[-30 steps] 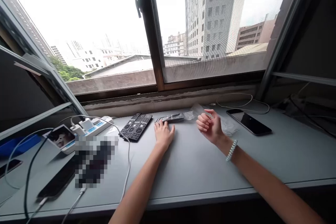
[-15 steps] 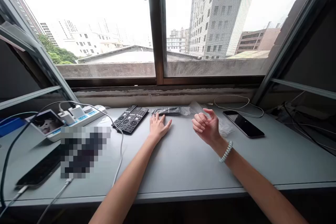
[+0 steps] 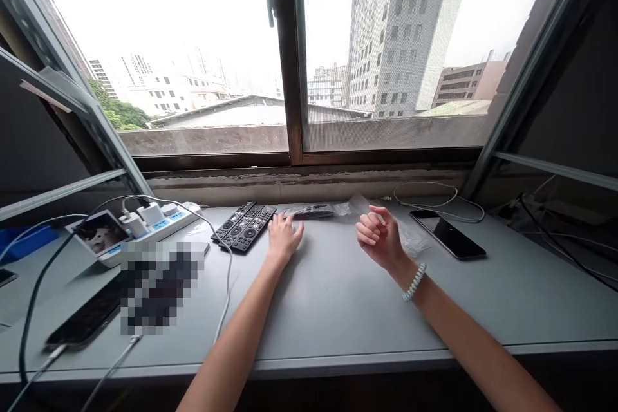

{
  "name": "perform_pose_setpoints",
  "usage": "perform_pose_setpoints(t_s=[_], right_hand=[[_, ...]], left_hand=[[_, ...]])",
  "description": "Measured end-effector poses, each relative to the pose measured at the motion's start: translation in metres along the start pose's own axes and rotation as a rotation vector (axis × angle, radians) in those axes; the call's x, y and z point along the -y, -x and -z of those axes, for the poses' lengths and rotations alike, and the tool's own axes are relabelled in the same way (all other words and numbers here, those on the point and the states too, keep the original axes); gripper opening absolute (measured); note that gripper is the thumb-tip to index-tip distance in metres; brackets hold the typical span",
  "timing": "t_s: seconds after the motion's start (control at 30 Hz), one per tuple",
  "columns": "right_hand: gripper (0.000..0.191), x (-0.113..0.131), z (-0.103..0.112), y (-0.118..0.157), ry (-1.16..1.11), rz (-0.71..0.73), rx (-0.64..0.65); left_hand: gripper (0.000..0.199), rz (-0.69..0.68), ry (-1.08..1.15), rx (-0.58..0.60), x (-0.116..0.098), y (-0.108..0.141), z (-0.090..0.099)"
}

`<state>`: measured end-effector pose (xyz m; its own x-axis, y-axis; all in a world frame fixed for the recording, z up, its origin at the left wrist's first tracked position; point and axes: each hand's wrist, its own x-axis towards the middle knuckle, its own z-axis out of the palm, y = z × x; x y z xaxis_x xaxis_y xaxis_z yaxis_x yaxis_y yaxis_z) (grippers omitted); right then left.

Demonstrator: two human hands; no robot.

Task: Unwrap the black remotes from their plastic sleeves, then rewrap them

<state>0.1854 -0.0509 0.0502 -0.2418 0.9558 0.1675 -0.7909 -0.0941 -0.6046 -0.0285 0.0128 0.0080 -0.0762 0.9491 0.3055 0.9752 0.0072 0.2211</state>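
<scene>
- The black remotes (image 3: 245,228) lie side by side on the gray table (image 3: 333,302), left of the middle. They are long and flat, with lots of small buttons and round pads.
- Just right of them, a dark long thing in a clear bag (image 3: 313,211) lies near the window wall.
- The left hand (image 3: 284,244) is spread out, palm down, with its fingertips by the remotes and the bag. I cannot tell if they touch.
- The right hand (image 3: 379,238) is up, fingers loosely curled. I cannot see anything in it. A beaded band (image 3: 415,282) is on that wrist.
- Crumpled clear plastic (image 3: 416,241) is behind the right hand, partly hidden by it.
- A black phone (image 3: 449,235) lies farther right.
- A white cord (image 3: 227,290) runs past the remotes' near left corner, in the way on that side.
- Farther left are a white power strip (image 3: 167,226) with plugs, another dark phone (image 3: 84,318) with a cord in it, and a blurred-out patch.
</scene>
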Motion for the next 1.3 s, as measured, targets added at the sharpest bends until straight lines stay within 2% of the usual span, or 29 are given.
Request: perform_pose_setpoints(t_s=[0.07,0.17,0.37,0.53,0.7,0.8,1.07,1.3], right_hand=[[0.057,0.001,-0.001,0.0,-0.002,0.008,-0.005],[0.056,0.0,-0.002,-0.001,-0.009,0.001,-0.028],[0.054,-0.001,-0.004,-0.001,-0.008,-0.023,-0.058],[0.052,-0.001,-0.006,0.0,-0.001,-0.011,-0.049],[0.047,0.002,-0.006,-0.003,-0.011,0.049,-0.088],[0.038,0.005,-0.005,-0.004,-0.024,0.061,-0.118],[0.026,0.004,-0.004,-0.001,-0.039,-0.037,-0.109],[0.021,0.0,0.014,-0.005,0.031,-0.071,-0.109]], left_hand=[[0.049,0.093,0.002,-0.074,0.005,-0.002,0.002],[0.049,0.183,0.037,-0.118,0.011,-0.004,0.006],[0.055,0.248,-0.009,-0.118,0.021,-0.007,0.011],[0.063,0.339,-0.084,-0.071,0.032,-0.009,0.009],[0.062,0.337,-0.138,-0.072,0.033,-0.006,0.008],[0.053,0.302,-0.148,-0.079,0.031,-0.002,0.012],[0.048,0.259,-0.144,-0.133,0.027,0.011,0.019],[0.044,0.318,-0.058,-0.105,0.024,0.018,0.019]])
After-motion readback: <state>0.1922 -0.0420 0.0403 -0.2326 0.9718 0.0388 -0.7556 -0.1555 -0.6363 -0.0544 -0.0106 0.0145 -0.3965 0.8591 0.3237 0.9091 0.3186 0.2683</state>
